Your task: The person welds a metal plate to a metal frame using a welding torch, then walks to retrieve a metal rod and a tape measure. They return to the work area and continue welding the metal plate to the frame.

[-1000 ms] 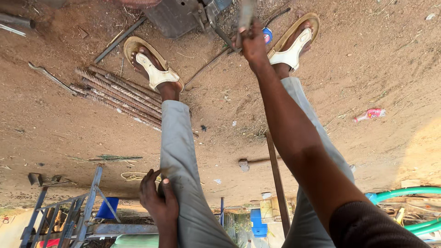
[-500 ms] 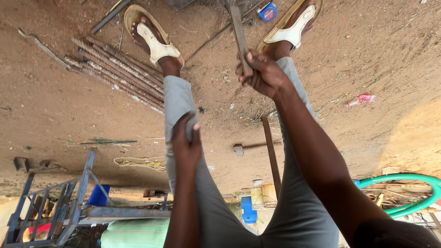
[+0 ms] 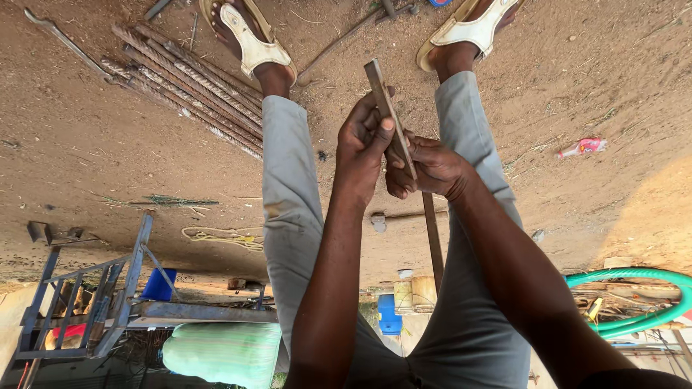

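**Rusty metal strip held in both hands**

Rusty and flat, a narrow metal strip is gripped between both hands above the grey-trousered legs. The left hand is closed around its upper part, thumb pressed on the edge; the right hand is clenched on its lower end. A bundle of ribbed steel rods is seen on the dirt ground beside the left sandal. A green hose is curled at the right edge.
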